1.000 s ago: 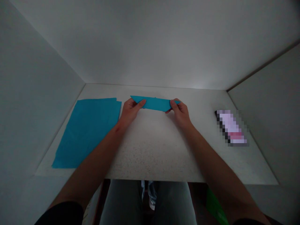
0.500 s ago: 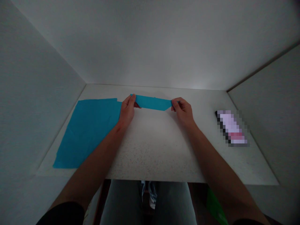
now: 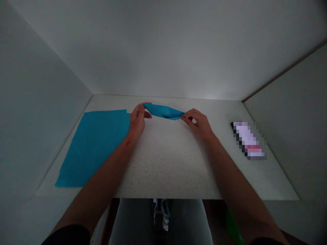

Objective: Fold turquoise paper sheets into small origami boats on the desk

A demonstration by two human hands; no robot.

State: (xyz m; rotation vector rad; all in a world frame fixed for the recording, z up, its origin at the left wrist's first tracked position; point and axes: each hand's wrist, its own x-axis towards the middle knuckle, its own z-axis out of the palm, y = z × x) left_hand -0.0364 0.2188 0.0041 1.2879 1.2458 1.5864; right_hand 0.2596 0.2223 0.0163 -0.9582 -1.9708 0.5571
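A folded strip of blue paper [image 3: 163, 111] stretches between my two hands above the back half of the table. Its left end is pinched by my left hand [image 3: 138, 119], thumb on the near side. My right hand [image 3: 198, 123] grips the right end between thumb and fingers. The strip is bent along its length, narrowing toward the right, with a crease showing near its middle. Under and beside my left forearm lie blue paper sheets [image 3: 94, 144], flat on the table, partly covered by that arm.
The pale speckled table [image 3: 168, 163] meets a white wall [image 3: 163, 51] at the back and side panels left and right. A phone [image 3: 249, 139], blurred by pixels, lies at the right. Below the front edge are my legs [image 3: 135, 221] and something green [image 3: 233, 224].
The strip was flatter and broader, with a slanted right end; now it is bent and looks narrower. My right fingers have shifted their hold on its right end. The view has tilted slightly.
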